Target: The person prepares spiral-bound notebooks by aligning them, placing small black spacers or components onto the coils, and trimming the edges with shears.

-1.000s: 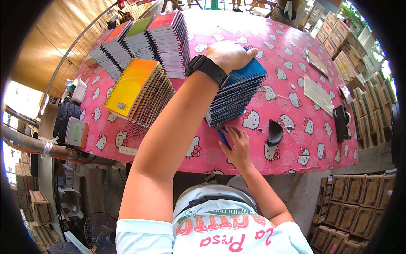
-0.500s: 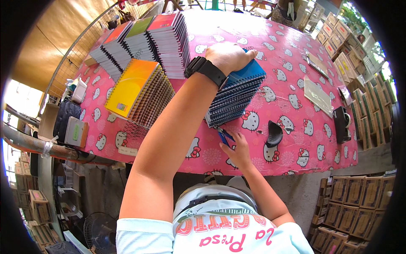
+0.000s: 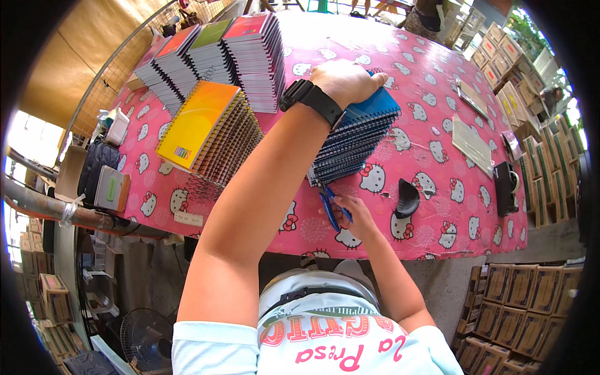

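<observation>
My left hand [image 3: 345, 81], with a black watch [image 3: 310, 100] on its wrist, lies over the far end of a stack of blue spiral notebooks [image 3: 353, 140]. Its thumb points right and the other fingers are mostly hidden, bent over the far edge. Close to the table's front edge, my right hand [image 3: 357, 215] is closed around blue-handled pliers [image 3: 329, 209]. The pliers' jaws are at the near lower corner of the blue stack, by the ends of the wire coils. The handles stand somewhat apart.
Left of my arm is a stack of yellow-orange spiral notebooks [image 3: 200, 128]. Taller stacks [image 3: 253, 62] stand behind it. A black curved object [image 3: 407, 199] lies right of the pliers. A black tape dispenser [image 3: 505, 187] sits at the right edge of the pink-covered table [image 3: 431, 234].
The pliers have shifted slightly, staying at the stack's near lower corner, and more of their blue handles shows now. My left hand keeps its place on the stack. The whole view has shifted slightly.
</observation>
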`<state>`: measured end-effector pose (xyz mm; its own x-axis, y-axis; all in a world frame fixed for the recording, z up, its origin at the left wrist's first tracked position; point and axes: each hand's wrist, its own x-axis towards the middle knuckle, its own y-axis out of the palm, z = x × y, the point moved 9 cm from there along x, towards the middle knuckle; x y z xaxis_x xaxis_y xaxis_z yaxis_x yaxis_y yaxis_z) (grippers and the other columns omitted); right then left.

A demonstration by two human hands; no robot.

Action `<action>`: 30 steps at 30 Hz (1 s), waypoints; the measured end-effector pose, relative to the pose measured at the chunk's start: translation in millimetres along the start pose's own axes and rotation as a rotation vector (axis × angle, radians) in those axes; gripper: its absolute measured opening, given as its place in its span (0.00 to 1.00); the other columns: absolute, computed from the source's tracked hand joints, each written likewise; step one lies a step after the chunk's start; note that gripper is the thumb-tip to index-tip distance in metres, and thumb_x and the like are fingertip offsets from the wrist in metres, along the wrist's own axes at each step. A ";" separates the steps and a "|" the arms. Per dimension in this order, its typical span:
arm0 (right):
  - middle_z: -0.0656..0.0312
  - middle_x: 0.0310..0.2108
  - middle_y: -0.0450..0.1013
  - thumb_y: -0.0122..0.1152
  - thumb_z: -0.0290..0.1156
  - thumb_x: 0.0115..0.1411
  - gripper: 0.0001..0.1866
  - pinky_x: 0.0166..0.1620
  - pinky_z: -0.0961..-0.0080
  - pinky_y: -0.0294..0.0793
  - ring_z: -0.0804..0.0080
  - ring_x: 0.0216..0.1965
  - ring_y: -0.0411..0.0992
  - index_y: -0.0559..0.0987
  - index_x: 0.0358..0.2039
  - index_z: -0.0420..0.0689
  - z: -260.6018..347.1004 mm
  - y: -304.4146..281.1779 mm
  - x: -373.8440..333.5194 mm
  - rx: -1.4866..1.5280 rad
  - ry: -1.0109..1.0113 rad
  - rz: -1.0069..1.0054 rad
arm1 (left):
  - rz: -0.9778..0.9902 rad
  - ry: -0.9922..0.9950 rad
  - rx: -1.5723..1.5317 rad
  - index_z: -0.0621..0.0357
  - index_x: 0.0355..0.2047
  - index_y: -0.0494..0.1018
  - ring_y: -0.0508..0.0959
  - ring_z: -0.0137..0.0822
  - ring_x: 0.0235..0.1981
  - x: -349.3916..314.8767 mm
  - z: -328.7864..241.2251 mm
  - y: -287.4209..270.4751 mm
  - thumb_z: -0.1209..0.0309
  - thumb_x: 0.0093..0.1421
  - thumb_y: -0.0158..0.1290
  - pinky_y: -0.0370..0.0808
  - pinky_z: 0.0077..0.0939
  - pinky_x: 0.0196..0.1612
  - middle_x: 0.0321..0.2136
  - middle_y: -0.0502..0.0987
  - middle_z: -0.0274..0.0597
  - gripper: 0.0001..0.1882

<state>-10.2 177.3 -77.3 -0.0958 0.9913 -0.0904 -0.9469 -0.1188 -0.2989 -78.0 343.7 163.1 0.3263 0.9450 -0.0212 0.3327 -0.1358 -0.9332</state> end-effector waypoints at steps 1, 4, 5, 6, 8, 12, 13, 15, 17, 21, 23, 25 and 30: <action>0.54 0.38 0.75 0.64 0.36 0.52 0.24 0.39 0.65 0.71 0.60 0.38 0.73 0.73 0.48 0.40 3.0 -0.8 0.7 0.003 0.001 0.003 | -0.005 -0.003 0.004 0.59 0.46 0.75 0.76 0.50 0.46 0.0 0.8 -1.5 0.34 0.58 0.33 0.70 0.39 0.50 0.44 0.76 0.55 0.41; 0.54 0.38 0.75 0.64 0.36 0.52 0.24 0.39 0.65 0.71 0.60 0.38 0.73 0.73 0.48 0.40 9.0 -1.9 1.9 0.010 0.006 0.014 | 0.018 -0.031 0.008 0.58 0.47 0.75 0.75 0.50 0.47 -0.4 2.2 0.0 0.35 0.58 0.33 0.70 0.39 0.51 0.45 0.75 0.54 0.40; 0.54 0.40 0.74 0.64 0.36 0.51 0.24 0.41 0.63 0.70 0.59 0.40 0.72 0.73 0.48 0.41 22.9 -6.6 -0.9 -0.161 -0.148 -0.067 | 0.018 -0.034 0.009 0.57 0.47 0.75 0.75 0.50 0.48 -0.5 2.8 -0.1 0.34 0.58 0.33 0.69 0.39 0.51 0.45 0.75 0.54 0.40; 0.54 0.42 0.73 0.65 0.36 0.50 0.25 0.43 0.62 0.69 0.58 0.42 0.71 0.73 0.48 0.42 37.1 -7.3 -7.5 -0.331 -0.303 -0.147 | 0.017 -0.037 0.009 0.57 0.47 0.74 0.75 0.49 0.48 -0.6 3.7 -0.4 0.34 0.58 0.33 0.69 0.39 0.51 0.45 0.75 0.54 0.40; 0.55 0.44 0.71 0.65 0.36 0.47 0.27 0.46 0.59 0.66 0.55 0.46 0.67 0.72 0.49 0.43 48.4 -5.0 -15.4 -0.533 -0.448 -0.229 | 0.023 -0.040 0.003 0.56 0.47 0.74 0.75 0.49 0.48 -1.3 2.0 0.2 0.34 0.58 0.33 0.69 0.39 0.51 0.46 0.75 0.53 0.40; 0.55 0.44 0.70 0.65 0.37 0.46 0.27 0.47 0.58 0.65 0.54 0.47 0.66 0.72 0.48 0.44 50.0 0.6 -14.3 -0.653 -0.486 -0.248 | 0.020 -0.049 -0.016 0.56 0.47 0.74 0.75 0.49 0.48 -2.8 0.7 -0.8 0.35 0.58 0.33 0.69 0.39 0.51 0.46 0.75 0.53 0.39; 0.54 0.43 0.70 0.65 0.37 0.47 0.27 0.46 0.58 0.66 0.54 0.46 0.67 0.73 0.48 0.43 52.4 2.0 -15.6 -0.683 -0.512 -0.258 | 0.015 -0.052 -0.019 0.56 0.47 0.74 0.75 0.49 0.48 -3.2 1.5 -0.7 0.35 0.58 0.33 0.69 0.39 0.51 0.46 0.75 0.53 0.39; 0.53 0.41 0.71 0.64 0.37 0.48 0.25 0.45 0.59 0.68 0.54 0.45 0.68 0.73 0.47 0.43 45.7 0.1 -12.3 -0.473 -0.494 -0.216 | 0.012 -0.027 -0.003 0.56 0.47 0.74 0.75 0.49 0.48 -1.3 0.1 -1.8 0.35 0.58 0.34 0.69 0.39 0.52 0.46 0.75 0.53 0.39; 0.53 0.41 0.71 0.64 0.36 0.48 0.25 0.45 0.61 0.69 0.54 0.44 0.69 0.74 0.47 0.42 27.2 -2.6 -4.9 -0.209 -0.322 -0.112 | 0.017 -0.016 -0.004 0.56 0.47 0.74 0.75 0.49 0.48 -0.3 0.1 0.7 0.35 0.58 0.34 0.69 0.39 0.51 0.46 0.75 0.53 0.39; 0.52 0.41 0.72 0.64 0.35 0.49 0.24 0.45 0.62 0.70 0.54 0.43 0.70 0.74 0.47 0.41 -19.0 9.7 3.6 0.435 0.291 0.202 | 0.004 -0.030 -0.008 0.55 0.47 0.75 0.75 0.49 0.47 0.3 1.3 0.9 0.35 0.58 0.34 0.70 0.39 0.51 0.46 0.75 0.52 0.39; 0.52 0.41 0.72 0.65 0.35 0.48 0.24 0.45 0.62 0.69 0.54 0.44 0.69 0.74 0.47 0.41 -11.5 5.0 3.9 0.268 0.205 0.144 | -0.002 -0.039 -0.005 0.55 0.47 0.75 0.76 0.49 0.47 -0.2 3.4 0.2 0.35 0.58 0.34 0.70 0.39 0.51 0.45 0.75 0.52 0.38; 0.52 0.42 0.71 0.65 0.36 0.47 0.25 0.46 0.60 0.68 0.54 0.45 0.69 0.74 0.47 0.42 33.2 -5.0 -10.8 -0.386 -0.278 -0.142 | -0.002 -0.035 -0.007 0.55 0.46 0.75 0.76 0.49 0.47 0.2 3.5 -0.7 0.35 0.58 0.34 0.70 0.39 0.51 0.45 0.76 0.52 0.38; 0.56 0.47 0.69 0.67 0.37 0.44 0.30 0.48 0.59 0.63 0.56 0.48 0.65 0.72 0.49 0.45 37.9 5.7 -13.3 -0.607 -0.413 -0.209 | -0.006 -0.024 0.001 0.56 0.46 0.75 0.76 0.49 0.46 0.8 1.8 -0.3 0.35 0.58 0.34 0.70 0.38 0.50 0.45 0.76 0.52 0.39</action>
<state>-26.0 165.6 -41.7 -0.1530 0.9233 0.3523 -0.6343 0.1816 -0.7515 -79.5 345.0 162.7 0.3025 0.9528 -0.0242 0.3333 -0.1295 -0.9339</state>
